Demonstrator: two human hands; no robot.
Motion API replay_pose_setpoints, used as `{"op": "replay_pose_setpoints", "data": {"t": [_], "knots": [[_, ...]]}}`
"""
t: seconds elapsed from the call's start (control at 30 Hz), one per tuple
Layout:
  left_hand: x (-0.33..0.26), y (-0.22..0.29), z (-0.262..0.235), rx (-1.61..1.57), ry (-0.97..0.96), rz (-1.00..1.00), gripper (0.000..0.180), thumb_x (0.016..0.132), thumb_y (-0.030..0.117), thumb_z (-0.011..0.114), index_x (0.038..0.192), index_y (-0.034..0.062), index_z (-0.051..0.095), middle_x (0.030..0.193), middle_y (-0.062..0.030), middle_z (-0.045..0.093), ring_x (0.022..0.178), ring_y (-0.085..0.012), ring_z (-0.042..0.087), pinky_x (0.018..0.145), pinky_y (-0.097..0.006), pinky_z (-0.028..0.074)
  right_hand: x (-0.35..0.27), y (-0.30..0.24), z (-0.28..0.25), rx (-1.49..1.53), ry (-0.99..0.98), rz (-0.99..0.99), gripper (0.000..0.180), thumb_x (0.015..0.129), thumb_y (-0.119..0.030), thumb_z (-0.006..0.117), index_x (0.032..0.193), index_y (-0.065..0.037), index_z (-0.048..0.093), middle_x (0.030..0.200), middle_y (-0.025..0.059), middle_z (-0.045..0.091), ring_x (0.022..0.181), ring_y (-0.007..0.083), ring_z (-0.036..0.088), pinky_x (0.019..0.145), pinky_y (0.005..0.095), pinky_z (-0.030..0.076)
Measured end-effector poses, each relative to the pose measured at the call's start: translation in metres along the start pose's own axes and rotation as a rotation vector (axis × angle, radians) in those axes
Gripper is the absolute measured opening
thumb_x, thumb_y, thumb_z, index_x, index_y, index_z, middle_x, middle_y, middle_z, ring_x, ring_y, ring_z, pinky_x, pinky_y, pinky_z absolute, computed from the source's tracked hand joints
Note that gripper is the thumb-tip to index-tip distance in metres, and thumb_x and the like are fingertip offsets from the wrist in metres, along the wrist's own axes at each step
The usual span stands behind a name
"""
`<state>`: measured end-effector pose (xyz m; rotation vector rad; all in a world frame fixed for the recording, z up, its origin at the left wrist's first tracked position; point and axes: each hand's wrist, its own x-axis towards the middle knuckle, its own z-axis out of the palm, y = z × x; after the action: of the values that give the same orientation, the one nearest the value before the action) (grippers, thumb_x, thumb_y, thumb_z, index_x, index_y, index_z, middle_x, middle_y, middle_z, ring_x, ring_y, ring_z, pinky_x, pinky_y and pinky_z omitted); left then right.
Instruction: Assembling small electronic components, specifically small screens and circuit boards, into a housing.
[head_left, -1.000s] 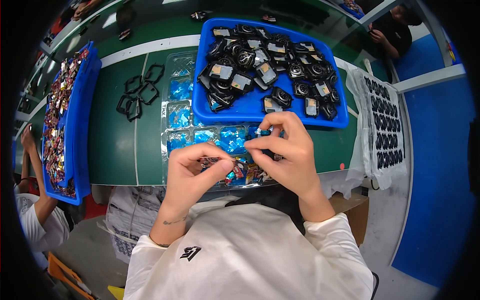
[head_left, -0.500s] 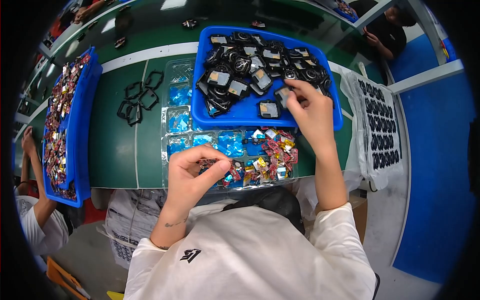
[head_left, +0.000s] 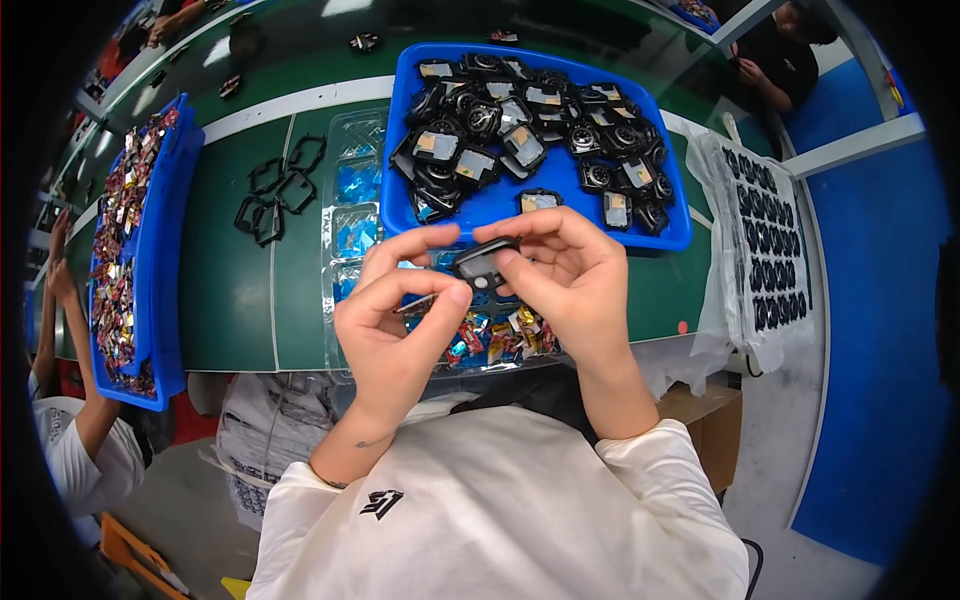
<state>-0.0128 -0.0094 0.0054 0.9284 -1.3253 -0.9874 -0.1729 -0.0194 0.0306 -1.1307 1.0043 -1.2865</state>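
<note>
Above the clear compartment tray [head_left: 358, 220], my two hands are close together. My right hand [head_left: 578, 285] pinches a black watch case [head_left: 478, 268], its grey inner side turned up, between thumb and fingers. In my left hand [head_left: 392, 315], thumb and forefinger grip a small thin circuit board [head_left: 417, 303], seen nearly edge-on; its far fingers reach toward the case. Under the hands, several small red circuit boards [head_left: 500, 338] with gold and silver parts lie in the tray. Just beyond is a blue bin [head_left: 665, 238] heaped with similar black watch cases [head_left: 440, 148].
Several black frames [head_left: 296, 190] lie on the green table [head_left: 225, 300] at left. Past them stands a long blue bin [head_left: 170, 250] of red boards. At right is a white tray [head_left: 730, 215] with rows of black parts. Other people work at far left and far right.
My right hand has lifted a watch case out of the blue bin and brought it toward me beside my left hand. The left hand keeps its circuit board, fingers now more spread.
</note>
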Motion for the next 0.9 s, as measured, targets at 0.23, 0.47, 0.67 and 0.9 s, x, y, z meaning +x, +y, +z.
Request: {"op": "replay_pose_setpoints", "data": {"t": [0.23,0.47,0.67,0.9], "knots": [[0.003,-0.004,0.002,0.219,0.075,0.054,0.005,0.070,0.004,0.070,0.075,0.0035,0.069,0.112,-0.0122,0.064,0.103,-0.0231,0.053,0.092,-0.035,0.039,-0.008,0.004,0.007,-0.078,-0.039,-0.013,0.028,0.079,0.008,0.063,0.107,0.007,0.061,0.093,0.0107,0.064,0.077,0.0088,0.062,0.067,0.0197,0.054],[0.004,-0.004,0.002,0.120,0.059,-0.073,0.004,0.072,0.004,0.070,0.076,0.0029,0.069,0.111,-0.0117,0.065,0.100,-0.0201,0.055,0.090,-0.032,0.039,-0.010,0.008,0.008,-0.156,-0.048,-0.100,0.026,0.080,0.003,0.063,0.106,0.004,0.063,0.098,0.0105,0.066,0.084,0.0125,0.064,0.074,0.0237,0.054],[0.004,-0.003,0.004,0.069,0.086,-0.144,0.003,0.072,0.002,0.069,0.075,0.0024,0.069,0.108,-0.0123,0.066,0.099,-0.0187,0.055,0.089,-0.031,0.040,-0.012,0.011,0.009,-0.246,-0.007,-0.146,0.025,0.078,0.007,0.065,0.103,0.007,0.063,0.099,0.0130,0.066,0.082,0.0124,0.064,0.073,0.0227,0.054],[0.003,-0.006,0.006,0.152,0.084,-0.093,0.003,0.071,0.001,0.069,0.074,0.0023,0.069,0.106,-0.0117,0.067,0.096,-0.0186,0.057,0.087,-0.031,0.042,-0.010,0.022,0.012,-0.348,0.066,-0.304,0.019,0.079,0.001,0.065,0.098,0.001,0.066,0.087,0.0084,0.069,0.074,0.0128,0.067,0.064,0.0225,0.053]]}}
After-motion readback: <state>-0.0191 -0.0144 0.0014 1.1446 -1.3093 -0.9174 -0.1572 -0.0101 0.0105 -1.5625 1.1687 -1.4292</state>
